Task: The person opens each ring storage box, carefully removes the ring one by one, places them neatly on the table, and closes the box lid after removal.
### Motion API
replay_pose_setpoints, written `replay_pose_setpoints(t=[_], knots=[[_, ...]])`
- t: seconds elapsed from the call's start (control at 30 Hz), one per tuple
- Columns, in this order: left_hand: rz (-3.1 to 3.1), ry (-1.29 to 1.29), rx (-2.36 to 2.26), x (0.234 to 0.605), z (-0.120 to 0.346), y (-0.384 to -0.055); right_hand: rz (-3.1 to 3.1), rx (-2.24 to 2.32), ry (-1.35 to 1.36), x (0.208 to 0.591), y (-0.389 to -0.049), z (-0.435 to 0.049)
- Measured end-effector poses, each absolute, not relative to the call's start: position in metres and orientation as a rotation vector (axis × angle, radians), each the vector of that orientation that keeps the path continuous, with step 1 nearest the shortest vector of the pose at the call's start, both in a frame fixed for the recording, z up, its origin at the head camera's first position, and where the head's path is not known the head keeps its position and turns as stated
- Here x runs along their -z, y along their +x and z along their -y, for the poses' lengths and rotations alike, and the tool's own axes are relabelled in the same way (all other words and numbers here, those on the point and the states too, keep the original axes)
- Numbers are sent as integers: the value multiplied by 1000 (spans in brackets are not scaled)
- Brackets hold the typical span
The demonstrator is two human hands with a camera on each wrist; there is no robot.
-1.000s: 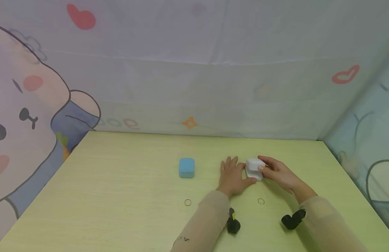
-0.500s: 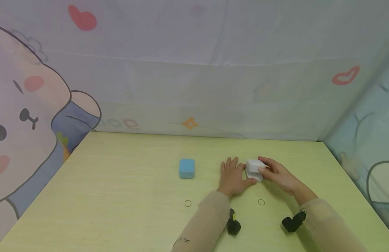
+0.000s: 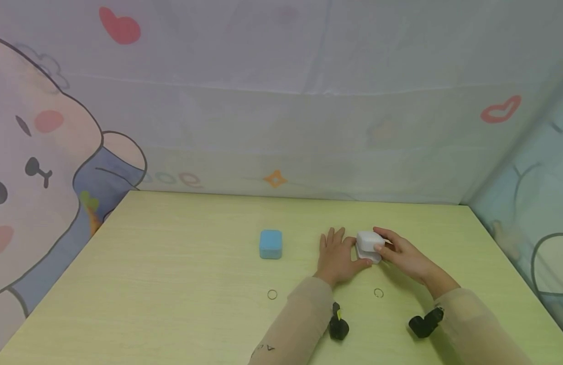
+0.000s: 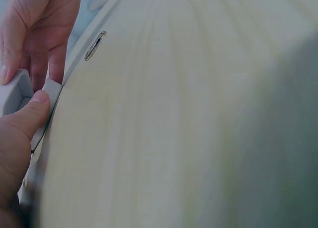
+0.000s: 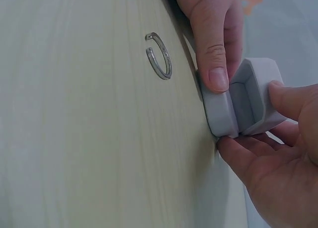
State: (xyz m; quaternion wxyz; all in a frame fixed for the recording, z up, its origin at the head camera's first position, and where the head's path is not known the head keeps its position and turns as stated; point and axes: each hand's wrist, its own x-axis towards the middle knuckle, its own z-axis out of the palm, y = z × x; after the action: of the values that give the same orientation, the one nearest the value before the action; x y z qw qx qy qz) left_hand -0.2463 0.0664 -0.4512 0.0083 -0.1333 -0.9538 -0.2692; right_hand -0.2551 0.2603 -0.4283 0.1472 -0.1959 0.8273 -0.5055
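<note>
A small white hinged ring box [image 3: 370, 241] sits on the table between my hands in the head view, its lid partly raised. My left hand [image 3: 338, 259] holds the lower half, thumb at the front edge and index finger at the side, the other fingers spread on the table. With thumb and fingers my right hand [image 3: 403, 258] pinches the lid. In the right wrist view the raised lid [image 5: 267, 89] and the base [image 5: 219, 114] face each other, grey lining showing between. An open-ended silver ring [image 5: 167, 57] lies on the table before the box.
A closed light-blue box [image 3: 270, 244] stands left of my left hand. Nearer me, another thin ring [image 3: 272, 299] lies beside my left sleeve. Black wrist cameras hang at both cuffs. A printed cloth [image 3: 245, 116] rises behind the pale wooden table [image 3: 181, 284].
Both hands keep their places on the white ring box, and its lid stays partly raised. The view has shifted very slightly.
</note>
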Motion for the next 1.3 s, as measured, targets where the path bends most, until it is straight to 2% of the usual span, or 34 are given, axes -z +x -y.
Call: replay_pose_setpoints(t=[1.3], knots=[[2983,-418,818,453,-66,-250,-2383,1408,-596,425,-253,-261]])
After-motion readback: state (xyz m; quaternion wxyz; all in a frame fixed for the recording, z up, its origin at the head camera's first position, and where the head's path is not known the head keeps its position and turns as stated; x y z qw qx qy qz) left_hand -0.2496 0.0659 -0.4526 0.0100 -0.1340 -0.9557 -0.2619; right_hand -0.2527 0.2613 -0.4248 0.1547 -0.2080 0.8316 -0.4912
